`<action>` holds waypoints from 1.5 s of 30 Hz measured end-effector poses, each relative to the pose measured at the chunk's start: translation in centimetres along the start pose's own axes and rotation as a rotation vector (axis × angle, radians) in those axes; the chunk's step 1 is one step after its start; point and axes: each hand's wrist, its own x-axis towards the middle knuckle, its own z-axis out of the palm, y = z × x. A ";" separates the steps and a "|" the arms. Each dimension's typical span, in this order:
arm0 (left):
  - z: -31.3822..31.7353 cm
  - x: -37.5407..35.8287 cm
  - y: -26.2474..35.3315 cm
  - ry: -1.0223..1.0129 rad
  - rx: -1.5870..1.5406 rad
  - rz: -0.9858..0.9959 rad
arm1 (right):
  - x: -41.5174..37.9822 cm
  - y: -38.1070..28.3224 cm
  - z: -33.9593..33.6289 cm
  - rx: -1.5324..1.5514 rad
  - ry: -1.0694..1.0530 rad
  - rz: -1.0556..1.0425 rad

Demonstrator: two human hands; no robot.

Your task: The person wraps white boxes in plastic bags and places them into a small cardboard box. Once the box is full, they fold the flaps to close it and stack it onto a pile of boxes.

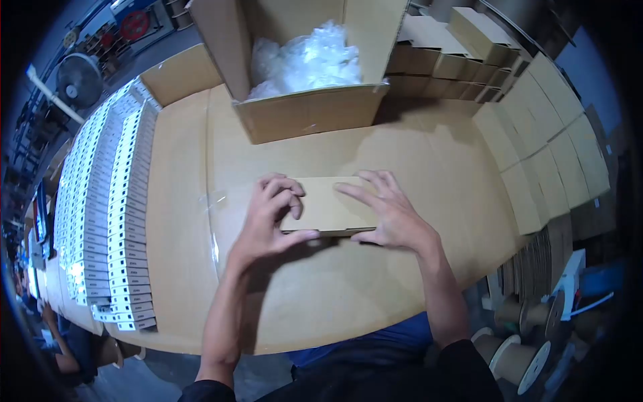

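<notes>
A flat, closed cardboard box [328, 201] lies in front of me on the cardboard-covered table [321, 288]. My left hand [278, 213] grips its left end, fingers curled over the side and thumb along the near edge. At the right end, my right hand [387, 213] holds the box with fingers over the top and thumb at the near lower edge. A thin dark seam runs along the front of the box. Beyond it stands a large open carton [311, 117] with crumpled clear plastic bags [311, 60] inside.
Long rows of small white boxes [127, 221] line the table's left side. Plain cardboard boxes are stacked at the right [542, 147] and back right [462, 60]. Cable spools [519, 362] stand on the floor at lower right. Another person's arm [60, 342] shows at lower left.
</notes>
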 end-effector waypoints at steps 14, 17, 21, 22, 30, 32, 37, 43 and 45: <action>2.0 13.8 5.9 -0.056 -0.047 0.113 | -18.5 2.0 -2.5 0.080 0.182 0.128; 5.4 18.7 9.5 -0.152 0.032 0.222 | -23.7 4.0 -4.2 0.026 0.373 0.329; 10.3 27.5 12.6 -0.327 0.093 0.248 | -27.7 8.6 -8.7 -0.041 0.583 0.542; 11.8 30.5 12.2 -0.351 0.104 0.279 | -27.9 10.0 -10.3 -0.056 0.627 0.570; 26.8 57.8 7.8 -0.098 0.461 0.317 | -21.6 22.3 -24.9 -0.324 0.902 0.594; 29.4 62.3 7.2 0.001 0.596 0.378 | -19.7 25.2 -26.5 -0.310 0.900 0.619; 32.7 69.4 8.3 -0.171 0.580 0.326 | -16.8 30.2 -24.3 -0.485 1.077 0.589; 33.2 71.5 8.0 -0.378 0.661 0.209 | -14.3 31.4 -21.3 -0.518 1.221 0.641; 33.1 70.7 7.9 -0.325 0.678 0.265 | -13.6 31.6 -21.6 -0.544 1.224 0.634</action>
